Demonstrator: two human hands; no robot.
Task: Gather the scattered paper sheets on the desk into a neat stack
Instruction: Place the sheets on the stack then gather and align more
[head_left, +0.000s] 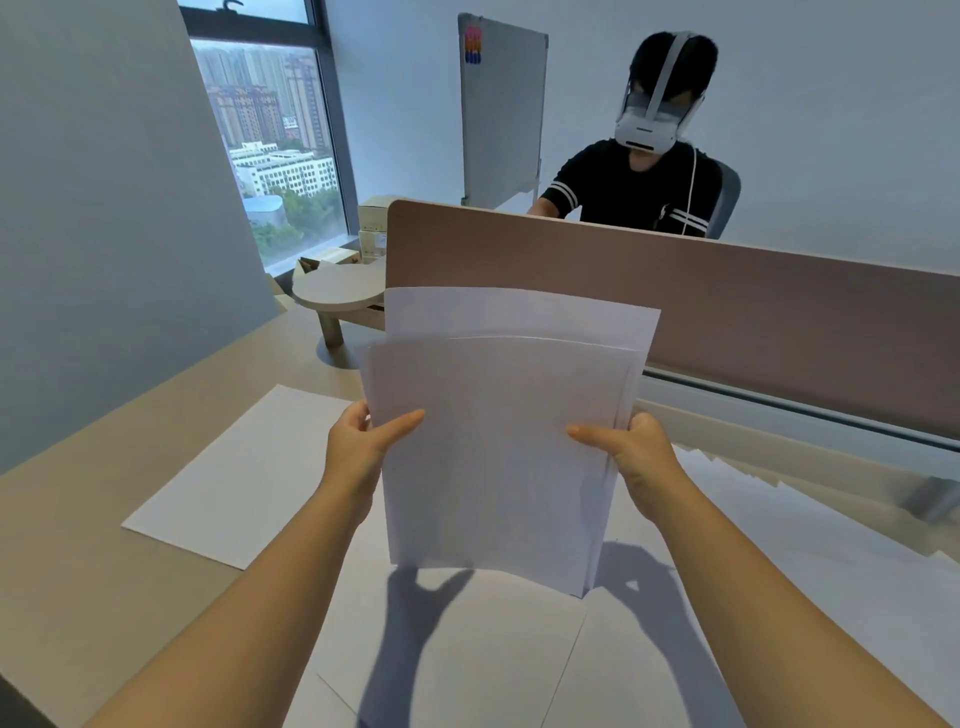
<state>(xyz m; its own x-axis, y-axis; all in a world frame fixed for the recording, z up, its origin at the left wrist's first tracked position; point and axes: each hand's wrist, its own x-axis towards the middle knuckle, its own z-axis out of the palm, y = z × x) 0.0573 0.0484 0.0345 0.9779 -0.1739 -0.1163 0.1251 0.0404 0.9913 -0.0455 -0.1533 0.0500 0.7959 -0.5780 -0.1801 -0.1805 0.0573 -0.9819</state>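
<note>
I hold a bundle of white paper sheets (498, 447) upright above the desk; its bottom edge hangs just over the sheets below, and the sheets in it are not level at the top. My left hand (363, 447) grips its left edge, thumb across the front. My right hand (631, 452) grips its right edge the same way. More white sheets lie flat on the beige desk (78, 571): one sheet (239, 478) to the left, overlapping sheets (467, 649) under the bundle, and a fanned spread (779, 525) to the right.
A brown desk divider (727, 312) stands behind the bundle. A small round-ended shelf (337, 291) sits at the back left. A person wearing a headset (644, 176) sits beyond the divider. A grey clip-like object (932, 496) lies at the far right.
</note>
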